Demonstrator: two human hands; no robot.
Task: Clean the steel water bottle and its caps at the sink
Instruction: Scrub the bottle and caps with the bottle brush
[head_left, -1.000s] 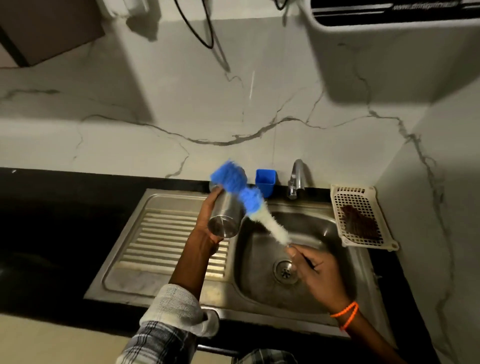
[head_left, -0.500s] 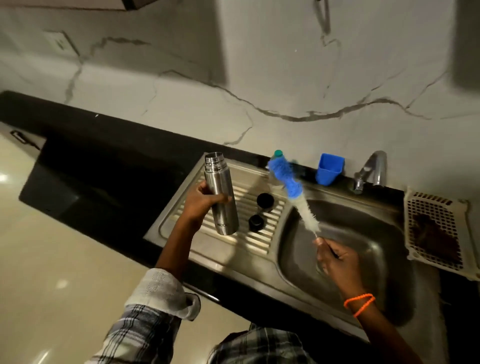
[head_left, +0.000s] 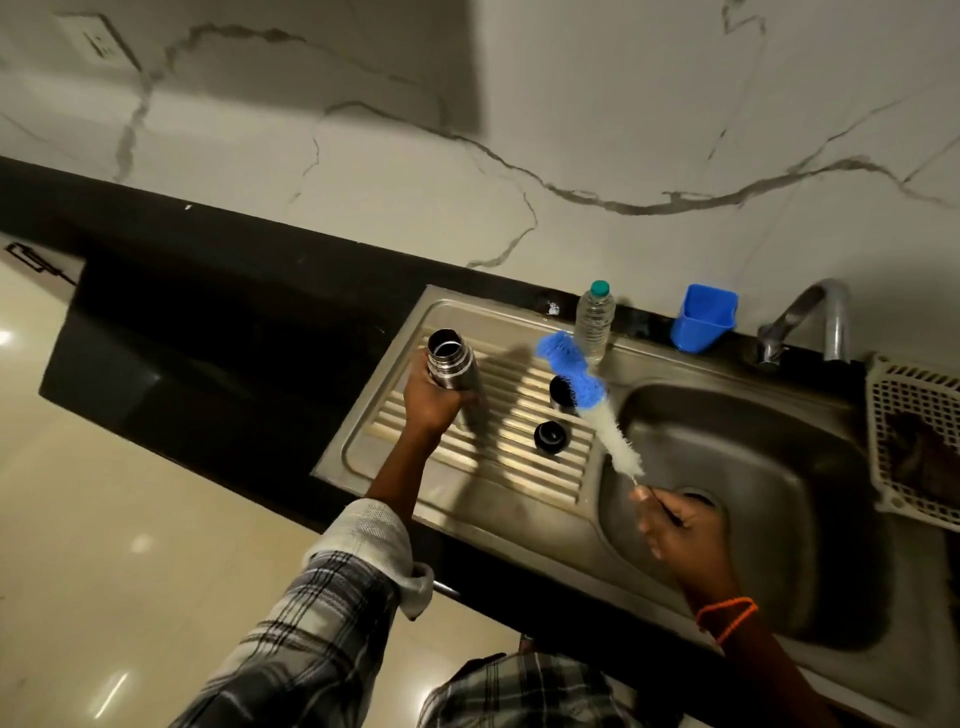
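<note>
Wall (head_left: 571, 104): pale marble-look slabs with dark veins, rising behind both hands.
Surface (head_left: 208, 312): black polished stone, stretching away on the outer side of the left hand; its front edge runs under both forearms.
Sink (head_left: 519, 519): dull pressed steel; a ribbed draining board under the left hand, a rounded basin under the right hand.
Basket (head_left: 914, 415): white plastic lattice, beyond the right hand on its outer side, at the basin's rim.
Tap (head_left: 810, 317): curved metal spout, past the right hand by the wall.
Tub (head_left: 704, 317): blue plastic, square, between tap and plastic bottle.
Plastic bottle (head_left: 595, 322): clear, ribbed, green-capped, upright, behind the brush tip.
Bottle brush (head_left: 597, 410): blue bristles at the tip, white fluffy stem, thin wire handle; slants from the right hand over the board's inner edge.
Steel water bottle (head_left: 451, 366): brushed cylinder, threaded mouth open, in the left hand; lettering unreadable.
Left hand (head_left: 431, 405): fingers curled round the bottle's body.
Right hand (head_left: 680, 525): fingers closed on the wire handle, over the basin.
Caps (head_left: 550, 436): two black round pieces on the ribs, between the hands, apart from the bottle.
</note>
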